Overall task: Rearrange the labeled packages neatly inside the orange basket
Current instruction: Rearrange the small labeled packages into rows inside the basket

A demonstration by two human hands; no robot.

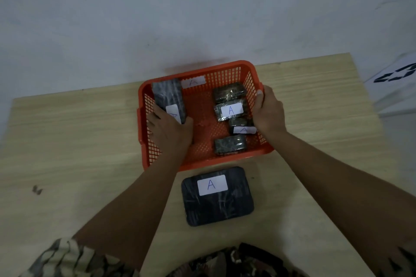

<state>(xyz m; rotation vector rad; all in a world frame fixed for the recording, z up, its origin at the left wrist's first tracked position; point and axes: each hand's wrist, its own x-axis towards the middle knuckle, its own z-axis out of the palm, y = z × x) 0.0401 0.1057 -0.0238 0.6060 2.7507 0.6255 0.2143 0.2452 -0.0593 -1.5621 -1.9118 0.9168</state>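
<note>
A: What is seen at the left of the orange basket (202, 67)?
B: A dark wrapped package (168, 98), tilted, long axis running front to back, is gripped by the left hand (170, 129).
A: And rightward?
B: Four smaller packages (230, 110) are lined along the right wall; its rim is clasped by the right hand (267, 111). A flat "A"-labelled package (217, 195) lies outside, on the wooden table (78, 141).

1. Single head-worn view, wide-angle, looking forward and steeply down onto the orange basket (202, 114).
2. Basket sits centre-frame, close in; desk (78, 141) beneath it, pale wall beyond.
3. No second view; nothing shared.
</note>
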